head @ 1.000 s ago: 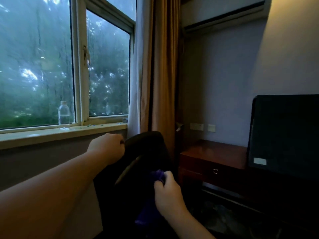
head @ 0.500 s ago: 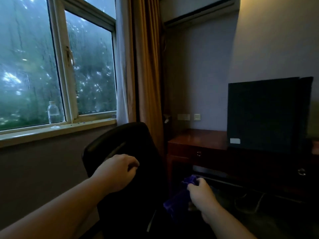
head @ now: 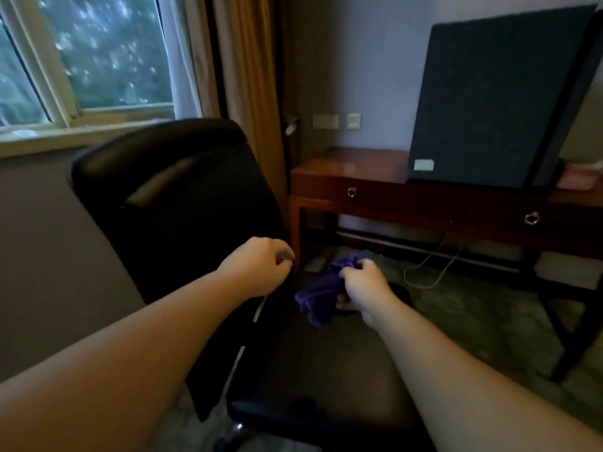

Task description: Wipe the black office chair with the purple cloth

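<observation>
Left hand is curled into a loose fist at the right edge of the black office chair backrest, fingers bent in; can't tell whether it actually grips the edge or only rests against it. Right hand is closed around the bunched purple cloth, which hangs from the fist just above the far part of the chair's seat (contact with the seat isn't clear in this dim light). Chair stands under the window beside the brown curtain, with the wooden desk and its dark monitor to its right.
</observation>
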`<state>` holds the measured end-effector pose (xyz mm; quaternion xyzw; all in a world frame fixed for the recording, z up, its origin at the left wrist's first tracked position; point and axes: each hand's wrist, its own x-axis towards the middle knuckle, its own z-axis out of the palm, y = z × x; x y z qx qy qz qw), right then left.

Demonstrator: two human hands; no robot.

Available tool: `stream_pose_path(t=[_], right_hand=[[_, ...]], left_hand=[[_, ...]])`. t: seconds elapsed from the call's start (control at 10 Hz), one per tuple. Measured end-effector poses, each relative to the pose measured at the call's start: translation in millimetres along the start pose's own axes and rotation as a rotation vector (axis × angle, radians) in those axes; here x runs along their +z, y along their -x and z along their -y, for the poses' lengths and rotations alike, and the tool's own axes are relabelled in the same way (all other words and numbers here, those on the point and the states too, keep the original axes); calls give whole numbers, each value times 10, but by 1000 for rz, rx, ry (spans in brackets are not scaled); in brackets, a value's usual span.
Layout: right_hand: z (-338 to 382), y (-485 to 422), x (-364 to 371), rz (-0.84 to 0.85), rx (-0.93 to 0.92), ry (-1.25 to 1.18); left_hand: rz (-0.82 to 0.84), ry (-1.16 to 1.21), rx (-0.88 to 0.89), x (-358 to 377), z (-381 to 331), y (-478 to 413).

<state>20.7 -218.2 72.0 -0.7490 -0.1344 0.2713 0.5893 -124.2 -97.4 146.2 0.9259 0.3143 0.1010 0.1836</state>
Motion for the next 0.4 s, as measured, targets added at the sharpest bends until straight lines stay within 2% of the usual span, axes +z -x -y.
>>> stream_pose_path(t=[0.1,0.2,0.4], right_hand=[[-97,-236,73,60,58,57],[-129,-471,130,197,143,208],[-126,-1085,158,193,238,259]], left_hand=[[10,0,-14,286,100,-219],[56,-28,-26,507,234,-477],[101,-110,-113,745,380,-1061]])
